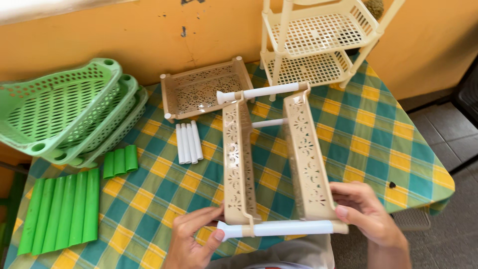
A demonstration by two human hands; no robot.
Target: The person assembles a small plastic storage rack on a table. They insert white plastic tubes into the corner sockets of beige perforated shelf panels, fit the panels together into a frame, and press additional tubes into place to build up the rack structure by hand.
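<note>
Both of the person's arms run out of the picture at the bottom edge, the left hand (191,241) cut off near the wrist and the right hand (366,214) just past it. Its fingertips are tucked behind the beige rack (271,159), so their grip on the far side cannot be seen. The cream shelf unit (318,42) is cropped by the top edge, its upper tier and post tops lost. The stack of green baskets (69,112) runs off the left edge. A small dark speck (392,185) on the checked tablecloth (378,129) is too small to identify, and a dark shape at the right edge is mostly cut away.
</note>
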